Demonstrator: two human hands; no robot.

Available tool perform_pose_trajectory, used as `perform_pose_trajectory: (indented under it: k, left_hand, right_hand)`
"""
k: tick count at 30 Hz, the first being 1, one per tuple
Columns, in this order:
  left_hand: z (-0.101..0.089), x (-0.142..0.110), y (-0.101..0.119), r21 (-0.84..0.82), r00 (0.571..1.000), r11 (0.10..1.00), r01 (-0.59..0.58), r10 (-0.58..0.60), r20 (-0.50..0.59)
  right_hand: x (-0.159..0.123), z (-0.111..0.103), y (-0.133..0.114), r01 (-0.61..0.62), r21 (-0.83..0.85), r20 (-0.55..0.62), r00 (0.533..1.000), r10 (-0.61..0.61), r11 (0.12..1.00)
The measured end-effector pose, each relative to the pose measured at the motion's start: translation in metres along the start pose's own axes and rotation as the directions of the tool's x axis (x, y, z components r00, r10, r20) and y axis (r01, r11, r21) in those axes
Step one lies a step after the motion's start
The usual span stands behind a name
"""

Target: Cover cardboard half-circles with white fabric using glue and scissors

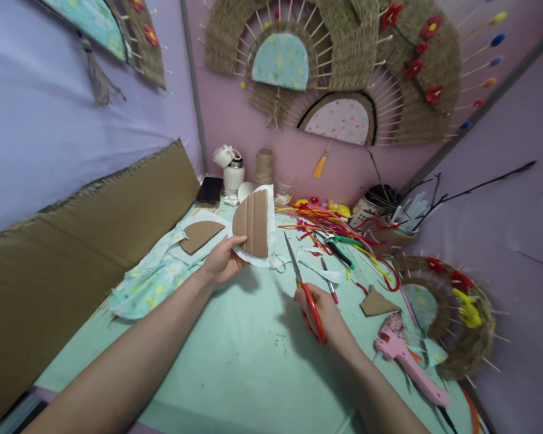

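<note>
My left hand pinches the lower left edge of a half-round cardboard piece, which has a white fabric margin around it, and holds it raised above the table. In my right hand is a pair of scissors with red handles. Their blades point up and away, apart from the cardboard, and look closed or nearly so. Left of the held piece, another cardboard piece lies on white cloth, beside crumpled floral fabric.
A pink glue gun and a woven half-ring lie at right. Coloured pipe cleaners, green-handled pliers, a pen and a cardboard scrap are nearer the middle. Twine and a phone stand behind; a cardboard sheet borders the left.
</note>
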State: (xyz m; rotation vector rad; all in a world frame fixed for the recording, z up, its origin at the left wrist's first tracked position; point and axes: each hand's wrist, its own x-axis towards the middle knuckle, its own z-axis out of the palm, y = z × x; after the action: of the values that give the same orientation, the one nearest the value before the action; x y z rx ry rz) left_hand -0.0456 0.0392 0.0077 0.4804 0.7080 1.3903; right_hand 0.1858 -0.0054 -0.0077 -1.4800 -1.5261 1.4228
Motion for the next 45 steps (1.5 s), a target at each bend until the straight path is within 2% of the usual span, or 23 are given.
perform_pose_trajectory:
  k: [3, 6, 8, 10, 13, 18, 20, 21, 23, 24, 25, 27, 29, 31, 33, 36, 40, 45]
  left_hand:
    - [0.0, 0.0, 0.0, 0.021, 1.0, 1.0, 0.007, -0.007, 0.015]
    - [0.0, -0.001, -0.001, 0.062, 0.999, 0.998, -0.01, 0.008, 0.033]
    - [0.001, -0.001, -0.002, 0.091, 0.999, 0.996, -0.022, 0.019, 0.038]
    - [0.002, -0.002, -0.003, 0.118, 0.999, 0.993, -0.018, 0.013, 0.041]
    - [0.006, -0.004, -0.006, 0.156, 0.999, 0.988, 0.0, -0.007, 0.048]
    - [0.013, -0.008, -0.018, 0.189, 0.995, 0.979, 0.08, -0.088, 0.035]
    - [0.017, -0.012, -0.024, 0.182, 0.988, 0.974, 0.135, -0.145, 0.042]
    - [0.02, -0.016, -0.028, 0.172, 0.984, 0.972, 0.16, -0.171, 0.051]
    - [0.026, -0.024, -0.036, 0.133, 0.97, 0.968, 0.212, -0.226, 0.092]
    - [0.029, -0.029, -0.04, 0.113, 0.957, 0.962, 0.247, -0.261, 0.129]
    - [0.032, -0.034, -0.045, 0.097, 0.94, 0.953, 0.286, -0.299, 0.166]
    - [0.037, -0.042, -0.056, 0.091, 0.906, 0.931, 0.354, -0.366, 0.214]
    - [0.04, -0.049, -0.068, 0.109, 0.893, 0.919, 0.379, -0.394, 0.217]
    - [0.042, -0.052, -0.078, 0.131, 0.91, 0.927, 0.352, -0.371, 0.184]
    - [0.042, -0.053, -0.085, 0.142, 0.938, 0.945, 0.295, -0.314, 0.145]
    - [0.044, -0.053, -0.089, 0.157, 0.965, 0.963, 0.221, -0.239, 0.108]
    - [0.046, -0.055, -0.091, 0.185, 0.978, 0.969, 0.162, -0.183, 0.102]
    - [0.048, -0.056, -0.097, 0.23, 0.992, 0.968, 0.1, -0.116, 0.059]
  right_hand:
    - [0.003, -0.003, 0.001, 0.057, -0.106, -0.027, 0.998, -0.06, 0.993]
    - [0.005, -0.01, -0.001, 0.118, -0.332, -0.088, 0.984, -0.155, 0.936]
    - [0.005, -0.014, -0.002, 0.083, -0.541, -0.146, 0.971, -0.191, 0.837]
    - [0.005, -0.017, -0.002, -0.009, -0.724, -0.202, 0.959, -0.199, 0.69]
    - [0.005, -0.018, -0.001, -0.085, -0.853, -0.216, 0.956, -0.2, 0.515]
    - [0.009, -0.02, 0.004, -0.022, -0.9, -0.16, 0.945, -0.284, 0.436]
    - [0.012, -0.023, 0.005, 0.029, -0.886, -0.162, 0.916, -0.366, 0.463]
    - [0.013, -0.024, 0.005, 0.068, -0.858, -0.179, 0.89, -0.42, 0.509]
    - [0.015, -0.026, 0.004, 0.198, -0.722, -0.239, 0.828, -0.507, 0.663]
    - [0.015, -0.026, 0.002, 0.276, -0.597, -0.27, 0.815, -0.512, 0.753]
    - [0.015, -0.025, 0.0, 0.338, -0.432, -0.285, 0.829, -0.482, 0.836]
    - [0.014, -0.021, -0.003, 0.34, -0.056, -0.24, 0.908, -0.344, 0.939]
    - [0.012, -0.016, -0.006, 0.226, 0.199, -0.158, 0.968, -0.196, 0.954]
    - [0.01, -0.012, -0.008, 0.137, 0.314, -0.134, 0.986, -0.098, 0.94]
    - [0.008, -0.01, -0.008, 0.118, 0.347, -0.157, 0.985, -0.066, 0.93]
    - [0.005, -0.009, -0.008, 0.219, 0.23, -0.229, 0.959, -0.166, 0.948]
    - [0.003, -0.007, -0.008, 0.316, 0.02, -0.282, 0.912, -0.298, 0.949]
    - [0.005, -0.001, -0.005, 0.355, -0.04, -0.304, 0.886, -0.35, 0.934]
